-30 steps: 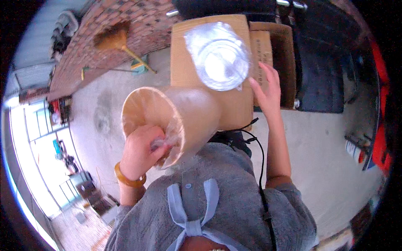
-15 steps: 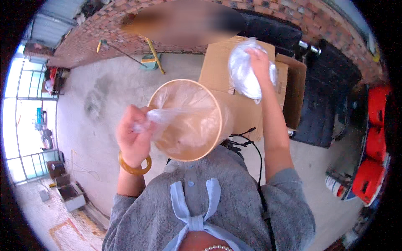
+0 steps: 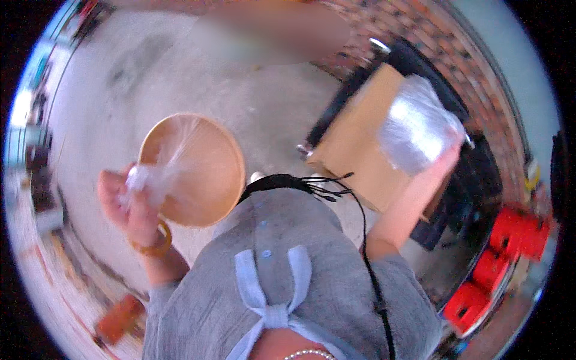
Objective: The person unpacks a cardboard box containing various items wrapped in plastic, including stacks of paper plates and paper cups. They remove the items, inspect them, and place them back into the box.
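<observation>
My left hand [image 3: 137, 201], with a yellow bangle at its wrist, is closed around the gathered end of a clear plastic bag [image 3: 170, 174]. The plastic fans out from the fist across the mouth of a round tan tub [image 3: 228, 141]. Whether the bag lies inside the tub or wraps it, I cannot tell. Over at the right, my right hand [image 3: 447, 157] holds a shiny, clear-plastic bundle [image 3: 417, 123] by its near edge. The bundle is above a cardboard box [image 3: 357, 135], and its contents cannot be made out. Motion blurs both hands somewhat.
A black chair [image 3: 480, 174] with metal parts stands around the cardboard box, against a brick wall [image 3: 444, 42]. Red crates [image 3: 495, 261] are at the lower right. A black cable [image 3: 367, 252] runs down my front. Concrete floor [image 3: 258, 90] stretches ahead.
The view has swung to the right. The bundle in my right hand is now farther right and lower in view; the left hand and tub appear farther left, the bag still gripped.
</observation>
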Action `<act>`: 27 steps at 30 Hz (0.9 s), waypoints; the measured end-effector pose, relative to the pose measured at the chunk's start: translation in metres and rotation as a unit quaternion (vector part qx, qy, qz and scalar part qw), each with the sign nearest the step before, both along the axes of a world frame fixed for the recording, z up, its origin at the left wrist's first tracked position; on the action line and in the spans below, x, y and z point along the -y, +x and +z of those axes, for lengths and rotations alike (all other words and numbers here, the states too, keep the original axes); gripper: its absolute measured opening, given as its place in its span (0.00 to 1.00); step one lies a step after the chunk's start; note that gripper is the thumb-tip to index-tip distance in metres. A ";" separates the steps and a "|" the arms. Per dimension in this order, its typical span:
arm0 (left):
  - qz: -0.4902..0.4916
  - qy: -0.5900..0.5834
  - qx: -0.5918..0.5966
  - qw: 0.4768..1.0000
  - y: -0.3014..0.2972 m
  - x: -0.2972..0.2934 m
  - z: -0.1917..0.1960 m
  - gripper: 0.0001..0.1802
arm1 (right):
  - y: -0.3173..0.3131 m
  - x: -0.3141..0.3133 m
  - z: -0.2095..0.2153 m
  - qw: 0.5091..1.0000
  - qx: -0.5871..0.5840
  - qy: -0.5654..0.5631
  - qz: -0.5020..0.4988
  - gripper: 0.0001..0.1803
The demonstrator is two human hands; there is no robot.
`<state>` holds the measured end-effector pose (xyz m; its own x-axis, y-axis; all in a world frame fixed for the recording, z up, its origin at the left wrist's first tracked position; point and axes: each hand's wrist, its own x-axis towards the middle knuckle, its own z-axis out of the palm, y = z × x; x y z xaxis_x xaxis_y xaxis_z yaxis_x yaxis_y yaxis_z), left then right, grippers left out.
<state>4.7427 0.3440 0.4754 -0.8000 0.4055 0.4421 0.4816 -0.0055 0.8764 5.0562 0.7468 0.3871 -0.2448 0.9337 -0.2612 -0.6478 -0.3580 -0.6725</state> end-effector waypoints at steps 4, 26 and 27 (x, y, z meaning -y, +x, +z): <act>0.061 -0.021 -0.018 0.998 -0.053 0.051 0.011 0.12 | -0.054 0.029 0.005 0.998 0.010 -0.030 0.052 0.25; 0.348 -0.067 0.093 0.930 -0.315 0.177 -0.062 0.14 | -0.529 0.059 0.009 0.941 -0.124 0.086 0.303 0.19; 0.385 -0.128 0.137 0.904 -0.240 0.176 -0.060 0.13 | -0.477 0.062 0.013 0.933 -0.130 0.056 0.331 0.18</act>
<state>4.5032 0.1680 0.4149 -0.9539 -0.2562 0.1560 0.0223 0.4581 0.8886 4.5793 0.6849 0.4001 -0.8192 0.5731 -0.0231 -0.4556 -0.6747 -0.5807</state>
